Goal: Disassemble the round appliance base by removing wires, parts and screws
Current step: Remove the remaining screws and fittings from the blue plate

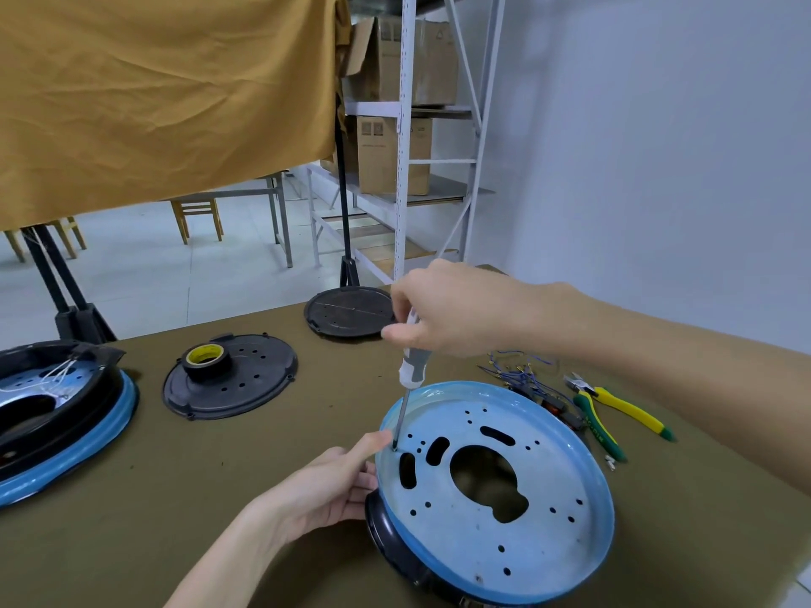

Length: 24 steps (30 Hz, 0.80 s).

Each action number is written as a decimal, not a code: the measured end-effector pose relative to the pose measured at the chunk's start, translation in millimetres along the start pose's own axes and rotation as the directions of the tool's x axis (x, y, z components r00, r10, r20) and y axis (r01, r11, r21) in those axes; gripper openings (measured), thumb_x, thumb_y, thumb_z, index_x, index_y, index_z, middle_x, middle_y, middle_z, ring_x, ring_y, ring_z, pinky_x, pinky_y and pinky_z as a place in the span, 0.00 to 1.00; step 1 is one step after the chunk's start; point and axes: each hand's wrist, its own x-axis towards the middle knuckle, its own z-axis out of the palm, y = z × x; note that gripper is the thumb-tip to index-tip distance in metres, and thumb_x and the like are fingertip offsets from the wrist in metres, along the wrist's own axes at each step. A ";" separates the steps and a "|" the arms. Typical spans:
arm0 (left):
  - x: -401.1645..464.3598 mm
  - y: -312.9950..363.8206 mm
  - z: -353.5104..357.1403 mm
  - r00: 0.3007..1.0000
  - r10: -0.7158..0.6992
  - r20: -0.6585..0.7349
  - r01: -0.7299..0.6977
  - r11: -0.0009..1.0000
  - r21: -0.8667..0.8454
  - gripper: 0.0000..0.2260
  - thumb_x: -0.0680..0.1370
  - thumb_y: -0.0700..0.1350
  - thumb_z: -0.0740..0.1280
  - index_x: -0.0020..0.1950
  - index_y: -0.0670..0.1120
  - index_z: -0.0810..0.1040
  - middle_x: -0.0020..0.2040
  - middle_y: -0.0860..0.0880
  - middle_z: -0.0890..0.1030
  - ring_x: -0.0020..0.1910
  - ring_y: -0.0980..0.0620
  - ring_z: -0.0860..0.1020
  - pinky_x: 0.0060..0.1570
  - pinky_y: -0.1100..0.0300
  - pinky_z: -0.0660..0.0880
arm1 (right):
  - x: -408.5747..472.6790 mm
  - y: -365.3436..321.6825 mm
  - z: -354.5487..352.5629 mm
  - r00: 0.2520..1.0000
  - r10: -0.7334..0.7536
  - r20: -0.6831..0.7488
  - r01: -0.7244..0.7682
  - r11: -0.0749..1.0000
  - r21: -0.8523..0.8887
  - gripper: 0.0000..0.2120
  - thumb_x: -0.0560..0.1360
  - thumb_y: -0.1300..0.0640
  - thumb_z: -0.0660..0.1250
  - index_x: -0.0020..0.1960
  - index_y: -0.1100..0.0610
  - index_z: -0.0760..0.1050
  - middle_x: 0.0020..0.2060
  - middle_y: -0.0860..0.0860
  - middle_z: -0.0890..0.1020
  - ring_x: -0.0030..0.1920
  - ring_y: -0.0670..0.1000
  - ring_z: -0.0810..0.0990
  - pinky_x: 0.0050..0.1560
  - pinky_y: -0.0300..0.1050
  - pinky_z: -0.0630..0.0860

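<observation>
right hand (456,313) gripping screwdriver (410,366) near-upright, tip down in tilted base (548,520), left hand (324,489) gripping its rim

Pale blue round base (548,498) with darker blue rim and black underside, olive-green bench (219,476), white-and-grey screwdriver handle (411,362), yellow-and-green pliers (614,414), black covers (230,375), black tape roll with yellow core (205,361), mustard-yellow cloth (166,94), blue wires (522,370)

One head-worn view was given, aimed forward and down, close over the near worktop (263,476), shelving (403,125) seen far behind.
</observation>
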 end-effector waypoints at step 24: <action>-3.5 1.8 2.4 1.000 0.003 0.014 -0.003 1.000 0.026 0.38 0.68 0.63 0.73 0.65 0.33 0.81 0.51 0.38 0.81 0.52 0.42 0.80 0.59 0.51 0.80 | 0.0 -7.0 3.3 0.996 0.086 -0.038 -0.088 0.993 -0.075 0.25 0.81 0.37 0.58 0.44 0.58 0.77 0.33 0.54 0.79 0.36 0.56 0.78 0.30 0.44 0.66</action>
